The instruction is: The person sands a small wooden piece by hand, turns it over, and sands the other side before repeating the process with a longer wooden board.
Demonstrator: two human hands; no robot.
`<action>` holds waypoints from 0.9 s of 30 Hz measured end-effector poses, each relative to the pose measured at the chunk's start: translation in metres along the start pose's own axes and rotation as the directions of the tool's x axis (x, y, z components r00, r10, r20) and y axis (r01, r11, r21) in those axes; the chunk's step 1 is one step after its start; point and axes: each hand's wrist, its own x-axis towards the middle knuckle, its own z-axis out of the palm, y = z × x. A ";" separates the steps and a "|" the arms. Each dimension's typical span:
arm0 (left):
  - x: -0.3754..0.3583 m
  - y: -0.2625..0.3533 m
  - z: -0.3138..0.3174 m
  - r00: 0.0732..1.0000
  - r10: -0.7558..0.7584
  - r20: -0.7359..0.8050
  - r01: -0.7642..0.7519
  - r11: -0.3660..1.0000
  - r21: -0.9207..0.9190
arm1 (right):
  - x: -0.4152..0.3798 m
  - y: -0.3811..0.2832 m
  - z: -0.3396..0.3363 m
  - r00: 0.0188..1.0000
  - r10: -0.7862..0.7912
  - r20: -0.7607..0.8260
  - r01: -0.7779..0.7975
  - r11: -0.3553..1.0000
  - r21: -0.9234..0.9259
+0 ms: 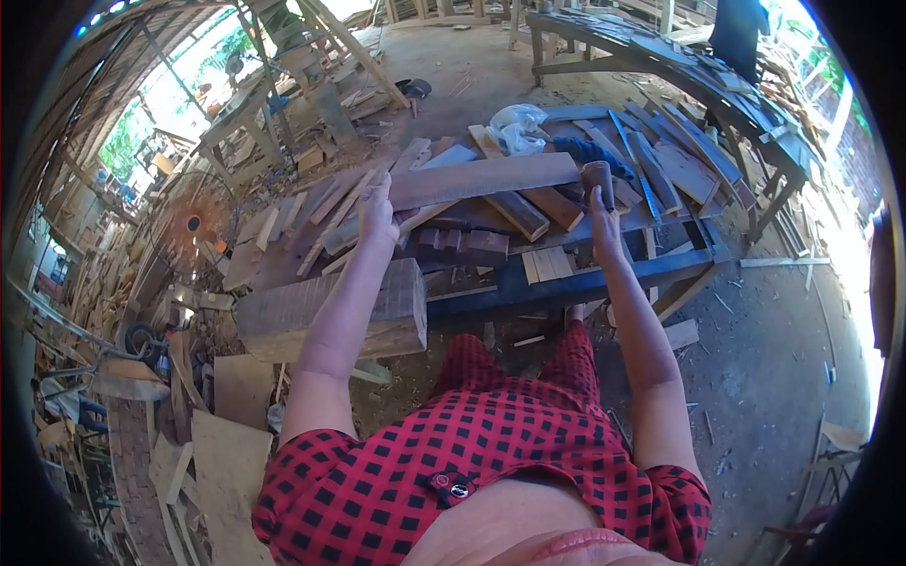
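Observation:
My left hand (378, 215) is closed round the left end of a long brown wooden plank (486, 179), which is raised over the workbench and spans most of the gap between my hands. In my right hand (605, 224) is a dark brown, rounded wooden piece (596, 176), its top standing up right by the plank's right end. My thumb lies along its near side, and the other fingers are mostly hidden. Below the plank, a notched dark wood piece (462, 242) and a small pale board (547, 265) lie on the bench.
A thick squared beam (330, 307) juts out at the bench's left, under my left forearm. Loose boards, a clear plastic bag (518, 128) and a blue straightedge (634, 165) lie across the bench's far side. Another table (651, 66) stacked with strips stands behind; offcuts litter the floor.

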 end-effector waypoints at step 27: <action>-0.043 -0.063 -0.040 0.982 -0.099 0.163 0.160 0.893 -0.420 | -0.070 -0.011 0.128 0.786 -0.302 0.540 0.616 0.307 -0.725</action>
